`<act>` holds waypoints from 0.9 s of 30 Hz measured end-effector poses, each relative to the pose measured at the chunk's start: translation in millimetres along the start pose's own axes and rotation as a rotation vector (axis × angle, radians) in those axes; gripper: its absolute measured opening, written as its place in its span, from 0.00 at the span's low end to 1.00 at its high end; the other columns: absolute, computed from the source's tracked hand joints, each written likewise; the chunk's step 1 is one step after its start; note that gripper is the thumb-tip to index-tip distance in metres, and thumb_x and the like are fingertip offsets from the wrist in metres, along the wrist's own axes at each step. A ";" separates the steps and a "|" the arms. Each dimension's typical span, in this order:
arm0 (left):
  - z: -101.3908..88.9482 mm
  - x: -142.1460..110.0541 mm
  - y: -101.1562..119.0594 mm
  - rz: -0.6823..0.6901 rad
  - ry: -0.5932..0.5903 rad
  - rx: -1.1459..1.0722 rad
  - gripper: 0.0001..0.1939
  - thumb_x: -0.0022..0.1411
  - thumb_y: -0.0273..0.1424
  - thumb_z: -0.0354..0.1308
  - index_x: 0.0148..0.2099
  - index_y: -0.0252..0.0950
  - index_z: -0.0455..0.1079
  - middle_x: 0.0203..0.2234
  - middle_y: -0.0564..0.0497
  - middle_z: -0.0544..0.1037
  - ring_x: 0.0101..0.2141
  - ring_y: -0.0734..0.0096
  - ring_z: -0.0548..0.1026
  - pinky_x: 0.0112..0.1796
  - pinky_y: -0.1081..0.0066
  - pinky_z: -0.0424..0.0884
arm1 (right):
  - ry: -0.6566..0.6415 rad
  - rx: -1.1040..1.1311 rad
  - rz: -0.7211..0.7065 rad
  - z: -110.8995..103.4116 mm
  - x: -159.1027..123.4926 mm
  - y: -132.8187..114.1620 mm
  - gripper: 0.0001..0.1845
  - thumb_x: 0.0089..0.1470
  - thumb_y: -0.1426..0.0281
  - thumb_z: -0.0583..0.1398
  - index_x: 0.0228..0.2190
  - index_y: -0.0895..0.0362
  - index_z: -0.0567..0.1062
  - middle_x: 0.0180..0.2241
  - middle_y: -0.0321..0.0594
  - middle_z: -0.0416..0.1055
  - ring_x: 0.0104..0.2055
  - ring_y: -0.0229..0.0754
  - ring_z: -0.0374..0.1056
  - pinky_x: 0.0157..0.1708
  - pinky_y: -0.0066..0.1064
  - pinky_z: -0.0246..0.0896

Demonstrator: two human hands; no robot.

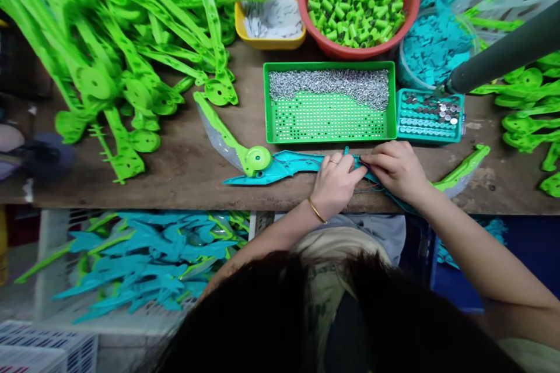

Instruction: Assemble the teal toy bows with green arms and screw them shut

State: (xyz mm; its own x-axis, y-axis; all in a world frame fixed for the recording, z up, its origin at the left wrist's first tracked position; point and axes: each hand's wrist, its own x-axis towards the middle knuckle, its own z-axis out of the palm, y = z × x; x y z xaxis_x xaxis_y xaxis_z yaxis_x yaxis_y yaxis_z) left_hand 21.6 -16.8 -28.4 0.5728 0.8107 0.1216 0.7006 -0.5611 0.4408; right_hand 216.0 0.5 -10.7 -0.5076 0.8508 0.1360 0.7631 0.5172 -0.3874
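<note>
A long turquoise plastic shell (284, 166) lies on the bench near its front edge, with thin wires running along it. Green arms are joined to it: the left one (257, 158) has a round hub and a clear blade, and the right one (464, 169) sticks out past my right forearm. My left hand (336, 182) is closed over the middle of the shell, fingertips pressed on it. Just beside it, my right hand (396, 168) pinches at the shell by some thin wires; what lies between those fingertips is hidden. Loose wires (370, 187) hang below the hands.
Behind the hands stand a green tray (330, 139) of screws and a turquoise box (426, 137) with small metal discs. Further back are a red bowl (306, 26) and a yellow bin (245, 32). A dark pole (507, 46) slants in from the right. Green parts (100, 81) pile up left.
</note>
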 end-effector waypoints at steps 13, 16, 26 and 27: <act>1.2 0.8 -1.0 0.027 0.063 0.027 0.19 0.72 0.32 0.42 0.44 0.42 0.76 0.31 0.48 0.68 0.36 0.63 0.63 0.37 0.65 0.57 | -0.059 -0.105 0.025 -8.6 0.9 -11.8 0.13 0.61 0.70 0.56 0.42 0.50 0.79 0.37 0.41 0.76 0.40 0.46 0.67 0.46 0.44 0.55; 0.8 1.0 -0.9 0.019 0.054 0.023 0.19 0.73 0.32 0.43 0.44 0.42 0.76 0.30 0.48 0.69 0.36 0.62 0.63 0.37 0.65 0.57 | -0.141 0.130 0.102 -15.2 1.9 -8.4 0.14 0.61 0.68 0.55 0.45 0.51 0.78 0.40 0.43 0.75 0.43 0.46 0.69 0.44 0.42 0.59; 7.6 -1.7 -1.6 -0.040 0.211 -0.090 0.14 0.71 0.34 0.48 0.45 0.36 0.74 0.39 0.45 0.74 0.40 0.63 0.67 0.42 0.64 0.63 | -0.090 0.216 0.281 2.8 7.1 -4.5 0.11 0.57 0.66 0.61 0.42 0.55 0.76 0.38 0.43 0.77 0.40 0.46 0.72 0.43 0.39 0.59; 7.6 -1.5 -1.5 -0.041 0.221 -0.108 0.13 0.71 0.33 0.48 0.47 0.35 0.73 0.42 0.44 0.74 0.42 0.63 0.67 0.44 0.64 0.63 | -0.084 0.184 0.309 3.3 7.4 -5.7 0.12 0.57 0.65 0.61 0.43 0.56 0.75 0.37 0.43 0.77 0.39 0.47 0.71 0.43 0.40 0.59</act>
State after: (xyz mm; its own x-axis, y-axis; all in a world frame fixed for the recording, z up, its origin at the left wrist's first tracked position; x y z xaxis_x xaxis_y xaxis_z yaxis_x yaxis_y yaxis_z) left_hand 23.0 -18.4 -35.9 0.4291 0.8560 0.2882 0.6650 -0.5154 0.5405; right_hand 206.5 3.6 -10.5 -0.3014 0.9497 -0.0850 0.8044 0.2054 -0.5574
